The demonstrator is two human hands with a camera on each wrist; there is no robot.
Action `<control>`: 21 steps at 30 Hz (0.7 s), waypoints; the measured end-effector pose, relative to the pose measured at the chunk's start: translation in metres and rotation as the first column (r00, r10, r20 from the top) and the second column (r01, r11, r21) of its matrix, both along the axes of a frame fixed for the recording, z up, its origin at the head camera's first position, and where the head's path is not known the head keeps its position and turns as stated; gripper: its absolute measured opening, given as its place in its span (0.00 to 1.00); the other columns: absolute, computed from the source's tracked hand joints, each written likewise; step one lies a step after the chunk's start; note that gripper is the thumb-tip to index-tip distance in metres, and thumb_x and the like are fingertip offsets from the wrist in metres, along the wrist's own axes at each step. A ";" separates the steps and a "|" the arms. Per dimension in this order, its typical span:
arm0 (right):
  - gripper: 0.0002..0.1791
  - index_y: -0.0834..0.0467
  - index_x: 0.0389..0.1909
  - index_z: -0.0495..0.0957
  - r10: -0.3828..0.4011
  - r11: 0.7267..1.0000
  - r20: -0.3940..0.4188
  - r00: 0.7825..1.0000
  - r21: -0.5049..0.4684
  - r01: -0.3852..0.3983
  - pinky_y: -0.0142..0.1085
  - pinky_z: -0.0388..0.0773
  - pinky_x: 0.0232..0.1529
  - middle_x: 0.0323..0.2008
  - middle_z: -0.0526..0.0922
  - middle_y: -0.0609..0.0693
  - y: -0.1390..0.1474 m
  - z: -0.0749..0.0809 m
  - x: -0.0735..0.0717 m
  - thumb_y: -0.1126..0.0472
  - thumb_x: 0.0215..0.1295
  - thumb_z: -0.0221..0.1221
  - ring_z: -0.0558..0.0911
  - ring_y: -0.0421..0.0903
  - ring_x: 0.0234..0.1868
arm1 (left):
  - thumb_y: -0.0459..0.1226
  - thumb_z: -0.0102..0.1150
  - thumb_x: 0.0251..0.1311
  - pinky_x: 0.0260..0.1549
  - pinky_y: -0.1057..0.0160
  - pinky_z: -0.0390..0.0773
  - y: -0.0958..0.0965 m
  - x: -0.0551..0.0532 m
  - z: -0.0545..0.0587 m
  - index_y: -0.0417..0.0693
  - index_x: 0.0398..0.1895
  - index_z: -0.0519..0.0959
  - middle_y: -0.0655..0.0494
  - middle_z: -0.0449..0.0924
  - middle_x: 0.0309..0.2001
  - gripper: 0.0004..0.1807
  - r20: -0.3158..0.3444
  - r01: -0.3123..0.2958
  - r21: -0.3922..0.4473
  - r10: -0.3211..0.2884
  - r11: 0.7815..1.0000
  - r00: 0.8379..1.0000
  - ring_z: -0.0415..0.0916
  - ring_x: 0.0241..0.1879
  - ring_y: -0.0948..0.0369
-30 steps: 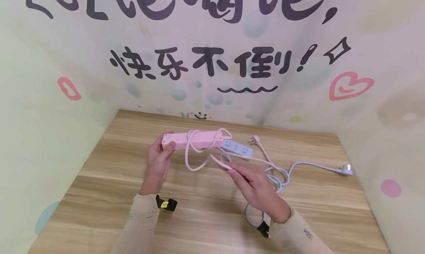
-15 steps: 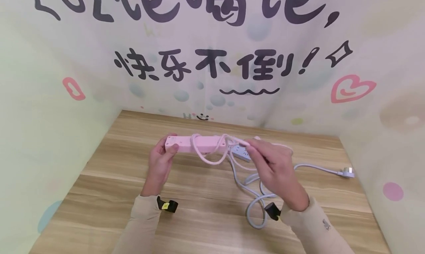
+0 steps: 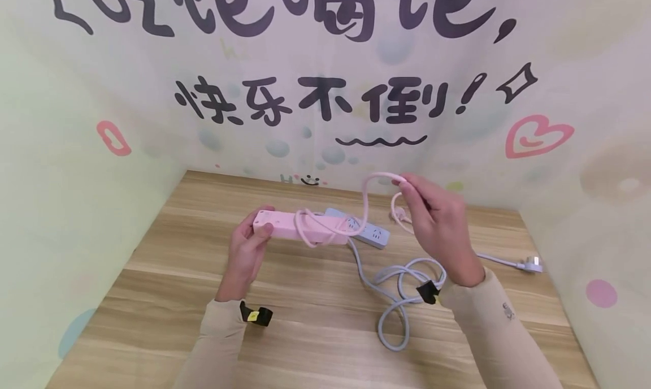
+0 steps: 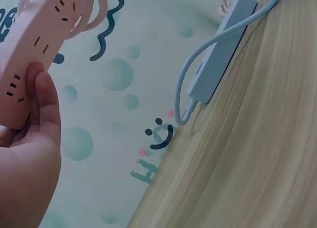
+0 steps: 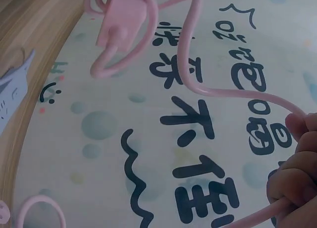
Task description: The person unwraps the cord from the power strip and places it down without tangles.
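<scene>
My left hand [image 3: 245, 252] grips the left end of a pink power strip [image 3: 281, 223] above the table. Its socket side [image 4: 39, 35] shows in the left wrist view, with fingers lying across it. The strip's own pink cord [image 3: 365, 199] is looped round its right half. Up and to the right, my right hand [image 3: 441, 224] holds that cord between thumb and curled fingers; a slack bend runs from there back to the strip. Below the right hand, more cord hangs in a curve by the pink plug [image 3: 399, 214].
Behind the pink strip, a light blue power strip [image 3: 375, 235] lies on the wooden table [image 3: 193, 276]. Its blue cord [image 3: 394, 307] lies in loose loops towards the right, ending at a blue plug [image 3: 532, 264]. A printed cloth wall [image 3: 274, 129] stands behind the table.
My right hand has moved up and to the right, lifting the pink cord from low in front of the strip to above it. The left hand stays nearly in place.
</scene>
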State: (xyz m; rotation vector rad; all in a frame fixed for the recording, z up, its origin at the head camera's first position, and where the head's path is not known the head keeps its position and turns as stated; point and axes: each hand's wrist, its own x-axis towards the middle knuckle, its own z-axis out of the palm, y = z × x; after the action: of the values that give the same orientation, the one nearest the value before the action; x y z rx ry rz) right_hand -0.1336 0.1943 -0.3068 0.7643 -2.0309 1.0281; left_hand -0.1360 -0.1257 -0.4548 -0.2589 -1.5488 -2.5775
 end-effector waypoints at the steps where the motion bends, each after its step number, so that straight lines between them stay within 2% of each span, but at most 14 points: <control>1: 0.12 0.66 0.45 0.87 -0.008 1.000 0.002 1.000 -0.002 0.008 0.22 0.60 0.24 0.27 0.84 0.56 0.001 -0.001 -0.003 0.78 0.64 0.61 0.65 0.32 0.22 | 0.23 0.52 0.69 0.54 0.72 0.80 -0.001 0.000 -0.001 0.35 0.59 0.75 0.58 0.78 0.52 0.16 -0.013 0.009 -0.005 -0.009 1.000 1.000 0.76 0.50 0.66; 8: 0.09 0.65 0.45 0.87 -0.088 0.996 0.026 0.996 -0.008 0.089 0.23 0.58 0.24 0.22 0.80 0.55 0.010 -0.006 -0.022 0.73 0.68 0.61 0.63 0.34 0.21 | 0.21 0.48 0.68 0.51 0.73 0.81 -0.003 0.001 -0.003 0.43 0.56 0.79 0.58 0.80 0.50 0.19 -0.099 0.113 0.024 -0.110 0.993 0.989 0.76 0.49 0.66; 13: 0.10 0.63 0.46 0.87 -0.164 0.986 0.092 0.982 0.027 0.162 0.24 0.57 0.23 0.23 0.81 0.55 0.017 -0.013 -0.037 0.65 0.74 0.58 0.62 0.33 0.19 | 0.22 0.47 0.68 0.50 0.73 0.81 -0.004 0.001 -0.003 0.43 0.56 0.79 0.59 0.81 0.49 0.19 -0.141 0.168 0.053 -0.159 0.984 0.977 0.78 0.48 0.67; 18: 0.10 0.62 0.44 0.88 -0.207 0.978 0.172 0.963 0.039 0.203 0.24 0.56 0.21 0.19 0.79 0.53 0.022 -0.028 -0.048 0.64 0.74 0.58 0.61 0.32 0.17 | 0.25 0.50 0.71 0.52 0.71 0.80 -0.005 0.000 -0.003 0.41 0.58 0.78 0.58 0.82 0.50 0.16 -0.214 0.228 0.102 -0.202 0.968 0.956 0.78 0.49 0.66; 21: 0.10 0.61 0.44 0.88 -0.217 0.976 0.212 0.953 0.059 0.209 0.24 0.54 0.18 0.16 0.73 0.50 0.024 -0.036 -0.051 0.63 0.74 0.59 0.59 0.32 0.16 | 0.29 0.54 0.72 0.52 0.71 0.79 -0.007 -0.002 -0.002 0.39 0.58 0.78 0.58 0.82 0.49 0.14 -0.257 0.264 0.156 -0.219 0.952 0.941 0.79 0.49 0.65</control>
State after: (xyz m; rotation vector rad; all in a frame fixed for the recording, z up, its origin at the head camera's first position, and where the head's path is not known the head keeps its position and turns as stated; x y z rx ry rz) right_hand -0.1850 0.2186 -0.3430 0.4527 -2.2661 0.9874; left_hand -0.1383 -0.1323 -0.4570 -0.7504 -1.2493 -2.7271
